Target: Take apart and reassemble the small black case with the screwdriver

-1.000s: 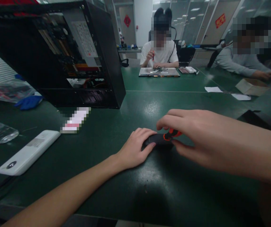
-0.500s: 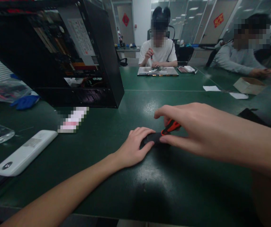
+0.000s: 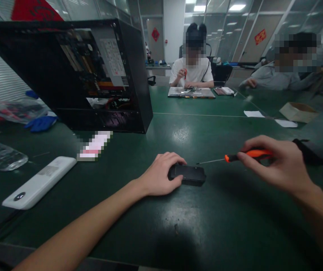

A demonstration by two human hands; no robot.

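A small black box-shaped device (image 3: 193, 174) lies on the green table (image 3: 139, 222). My left hand (image 3: 161, 175) is wrapped round its left end, with the thumb along the near side. To the right, my right hand (image 3: 274, 162) grips the orange and black handle of a screwdriver (image 3: 256, 153). The thin shaft points left, and its dark tip is just beyond the device's far right edge, apart from my left fingers. Whether the tip touches anything cannot be made out.
An open black computer case (image 3: 137, 82) stands at the back left. Nearer are a white power strip (image 3: 41, 182), a plastic bottle (image 3: 2, 155) and a blue glove (image 3: 40, 123). A dark pouch (image 3: 314, 152) lies right. Across the table a person (image 3: 191, 69) works on a panel.
My right hand has moved right, off the device, with the screwdriver now lying nearly level. The device's right end has come into sight. My left hand still holds it.
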